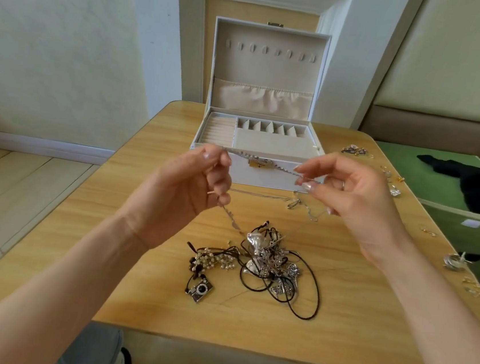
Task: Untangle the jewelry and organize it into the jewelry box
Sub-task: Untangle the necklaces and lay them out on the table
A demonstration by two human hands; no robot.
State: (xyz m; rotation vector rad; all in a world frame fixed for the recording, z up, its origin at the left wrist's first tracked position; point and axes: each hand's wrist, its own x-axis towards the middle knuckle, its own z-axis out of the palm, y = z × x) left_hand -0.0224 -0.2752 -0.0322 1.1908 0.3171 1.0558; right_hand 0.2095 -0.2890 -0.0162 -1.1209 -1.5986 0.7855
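A silver chain [265, 161] is stretched between my hands above the table, in front of the open white jewelry box [272, 179]. My left hand [183, 193] pinches one end, and the chain's tail hangs from it down to the tangle. My right hand [351, 194] pinches the other end between thumb and forefinger. Below lies a tangled pile of jewelry [271, 263]: dark cords, silver pendants, a pearl cluster [218, 260] and a small camera charm [199, 290]. A thin necklace with a bow pendant [293, 203] lies near the box.
The wooden table [136, 289] carries loose earrings and small pieces along its right edge [394, 184], silver hoops [454, 260] and a small tangle [354, 150] at the back right. A green bin [444, 217] with dark cloth stands to the right.
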